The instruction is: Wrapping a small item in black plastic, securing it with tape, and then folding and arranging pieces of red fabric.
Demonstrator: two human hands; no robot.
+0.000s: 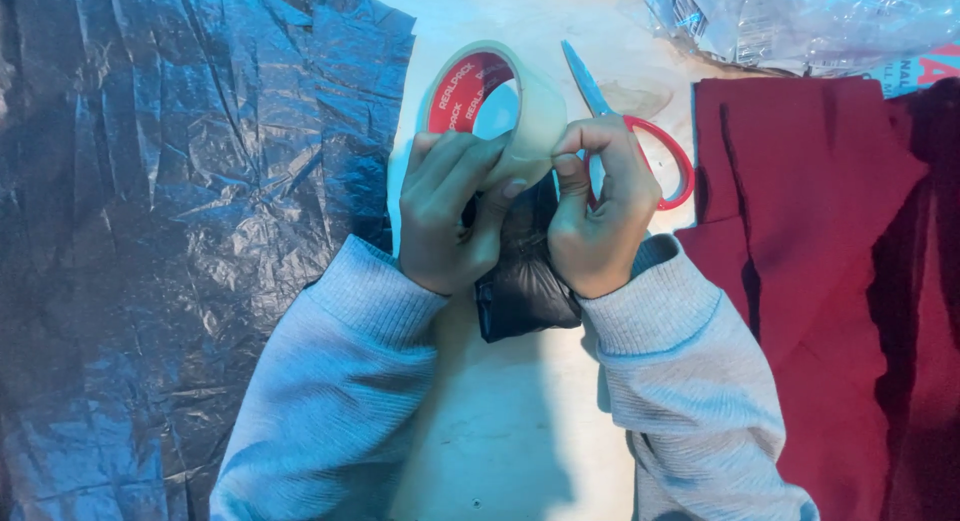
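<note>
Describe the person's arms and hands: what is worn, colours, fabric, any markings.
Both arms wear long, light grey ribbed-knit sleeves with snug, banded cuffs ending at the wrists. The left hand and right hand are bare: no gloves, and no rings, watch or markings visible on this side.

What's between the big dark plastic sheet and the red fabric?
Head view: both hands, left hand and right hand, gripping a roll of clear tape over a small black plastic bundle, with red-handled scissors behind, on the pale table.
</note>
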